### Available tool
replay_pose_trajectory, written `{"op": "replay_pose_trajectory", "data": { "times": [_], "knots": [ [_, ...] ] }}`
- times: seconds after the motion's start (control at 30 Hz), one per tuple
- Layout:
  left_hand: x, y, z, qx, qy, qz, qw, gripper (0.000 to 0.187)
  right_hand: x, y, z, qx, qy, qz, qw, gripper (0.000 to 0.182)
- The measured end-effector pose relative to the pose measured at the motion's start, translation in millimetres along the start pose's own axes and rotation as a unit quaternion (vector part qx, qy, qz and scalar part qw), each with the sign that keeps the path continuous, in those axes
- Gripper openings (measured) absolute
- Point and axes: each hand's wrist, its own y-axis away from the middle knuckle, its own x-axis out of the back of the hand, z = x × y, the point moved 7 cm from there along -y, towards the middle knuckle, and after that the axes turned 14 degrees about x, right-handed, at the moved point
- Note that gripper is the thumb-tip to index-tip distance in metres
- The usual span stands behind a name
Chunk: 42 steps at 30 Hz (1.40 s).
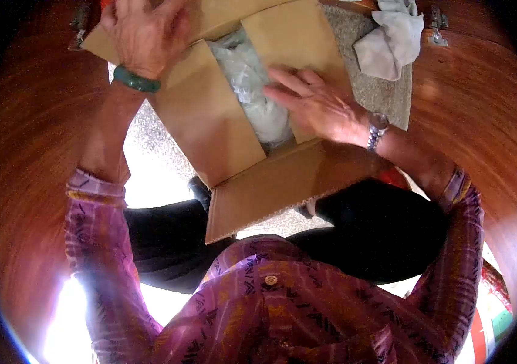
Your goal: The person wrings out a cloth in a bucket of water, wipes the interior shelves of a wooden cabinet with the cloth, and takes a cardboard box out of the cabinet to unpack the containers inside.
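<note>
A cardboard box [222, 130] lies tilted in front of me, its two long flaps folded inward with a gap between them. Through that gap shows something wrapped in clear plastic [249, 85]; what it is I cannot make out. My left hand [143, 36], below a green bangle, is bent over the far flap [225, 15] at the upper left, its fingertips partly out of frame. On the right long flap [289, 42] rests my right hand [322, 103], fingers spread, their tips reaching the gap. The near flap [283, 182] is folded outward toward my lap.
A pale grey cloth [390, 42] lies on the speckled surface [386, 97] to the right of the box. Curved brown wooden panels [477, 121] with metal hinges [437, 36] stand on both sides. My dark-clothed legs [386, 230] are beneath the box.
</note>
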Motion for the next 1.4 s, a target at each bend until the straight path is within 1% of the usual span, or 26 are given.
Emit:
{"op": "replay_pose_trajectory", "data": {
  "times": [0.07,0.13,0.17,0.27,0.3,0.37,0.4,0.47,0.5,0.57,0.6,0.63,0.7,0.77,0.8,0.83,0.93,0.97,1.0,1.03,1.07,1.1,1.13,1.17,1.23,1.4],
  "knots": [
    [1,4,12,-0.015,0.001,-0.013,1.000,0.035,-1,-5,8,-0.011,0.009,0.002,1.000,0.056],
    [-18,19,-8,0.126,0.052,-0.043,0.990,0.038,1,-8,15,-0.007,0.054,-0.040,0.998,0.053],
    [-15,20,-3,0.127,0.053,-0.038,0.990,0.038,2,-11,17,-0.002,0.094,-0.078,0.993,0.050],
    [-6,25,30,-0.032,-0.068,-0.028,0.997,0.049,14,-15,15,-0.022,0.080,-0.101,0.991,0.037],
    [-4,26,29,-0.032,-0.069,-0.026,0.997,0.049,18,-19,15,-0.022,0.082,-0.101,0.991,0.037],
    [-16,29,19,0.005,-0.109,-0.169,0.980,0.052,23,-28,13,-0.017,0.062,-0.084,0.994,0.023],
    [-17,28,20,0.006,-0.109,-0.168,0.980,0.052,26,-26,12,-0.016,0.063,-0.085,0.994,0.023],
    [-13,24,26,0.001,-0.024,-0.120,0.993,0.056,54,-16,0,0.041,0.061,0.071,0.995,0.026],
    [-10,23,29,0.002,-0.024,-0.120,0.993,0.056,60,-10,0,0.042,0.061,0.070,0.995,0.026],
    [-18,25,36,0.024,-0.027,-0.236,0.971,0.055,86,4,1,0.023,0.103,0.119,0.987,0.030],
    [-24,35,46,-0.027,-0.128,-0.149,0.980,0.042,101,10,-1,0.012,0.105,0.138,0.985,0.030],
    [-31,45,45,-0.027,-0.127,-0.147,0.981,0.042,109,17,-2,0.011,0.107,0.137,0.985,0.030],
    [-54,68,45,-0.042,-0.032,-0.292,0.955,0.038,128,40,6,-0.044,0.084,0.186,0.978,0.028],
    [-55,74,43,-0.038,-0.028,-0.298,0.953,0.031,142,66,18,-0.117,0.053,0.202,0.971,0.031],
    [-55,73,40,-0.043,-0.004,-0.303,0.952,0.029,155,65,13,-0.066,0.082,0.249,0.963,0.031],
    [-54,72,40,-0.049,0.020,-0.308,0.950,0.027,149,86,32,-0.219,0.027,0.219,0.950,0.037],
    [-48,55,42,-0.032,0.011,-0.297,0.954,0.031,142,106,53,-0.188,-0.013,0.262,0.947,0.030],
    [-44,50,44,-0.033,0.010,-0.298,0.954,0.031,136,115,67,-0.231,-0.222,0.356,0.878,0.027],
    [-37,45,47,-0.034,-0.005,-0.287,0.957,0.034,125,119,76,-0.258,-0.419,0.429,0.758,0.024],
    [-32,41,47,-0.034,-0.020,-0.277,0.960,0.038,129,113,73,-0.257,-0.419,0.428,0.758,0.024],
    [-29,40,46,-0.032,-0.020,-0.278,0.960,0.038,157,87,47,-0.193,-0.122,0.335,0.914,0.023],
    [-31,42,41,-0.006,-0.028,-0.307,0.951,0.040,167,63,20,-0.103,0.191,0.201,0.955,0.023],
    [-35,45,35,0.022,-0.037,-0.338,0.940,0.041,167,58,21,-0.098,0.199,0.163,0.961,0.035],
    [-38,52,30,0.024,-0.038,-0.338,0.940,0.041,168,53,19,-0.095,0.199,0.163,0.962,0.035],
    [-30,59,16,0.010,0.037,-0.216,0.976,0.039,166,39,15,-0.088,0.246,0.132,0.956,0.037],
    [-7,66,-9,-0.021,0.065,-0.313,0.947,0.048,171,24,37,-0.044,0.245,0.138,0.958,0.035]
  ]
}}
